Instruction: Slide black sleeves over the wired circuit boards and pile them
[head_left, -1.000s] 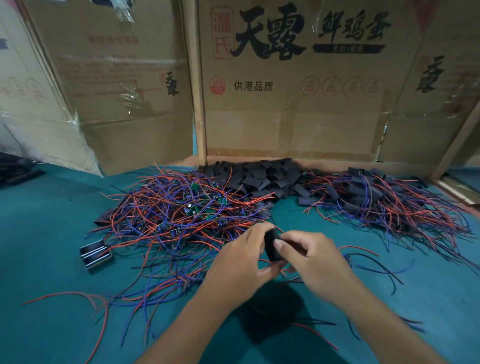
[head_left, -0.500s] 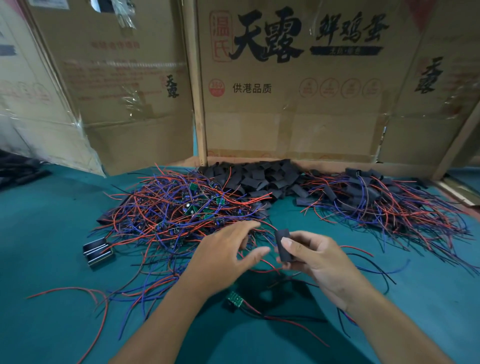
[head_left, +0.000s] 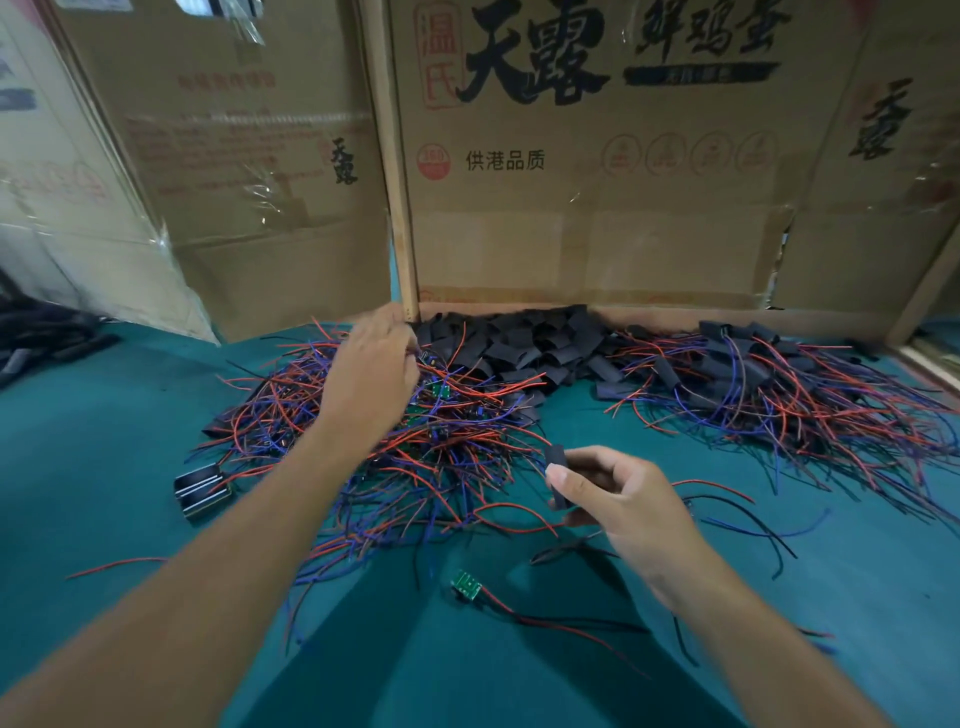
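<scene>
My right hand (head_left: 621, 501) pinches a black sleeve (head_left: 558, 478) upright between thumb and fingers above the green table. My left hand (head_left: 375, 364) reaches far forward into the tangle of red and blue wired circuit boards (head_left: 395, 441), fingers curled down among the wires; what they hold is hidden. A heap of empty black sleeves (head_left: 524, 348) lies against the cardboard wall. To the right spreads the pile of sleeved boards (head_left: 779, 389). One bare green circuit board (head_left: 466, 585) with red and black wires lies on the table near me.
Cardboard boxes (head_left: 571, 182) wall off the back of the green table (head_left: 104, 441). A small black and silver block (head_left: 202, 488) sits left of the wire tangle. Loose black and blue wires (head_left: 753, 525) trail at the right. Dark items (head_left: 41, 338) lie at the far left.
My hands have parted. The left hand moved away from the sleeve and forward into the wire tangle. A green board with wires dropped onto the table near me. My right hand kept the sleeve.
</scene>
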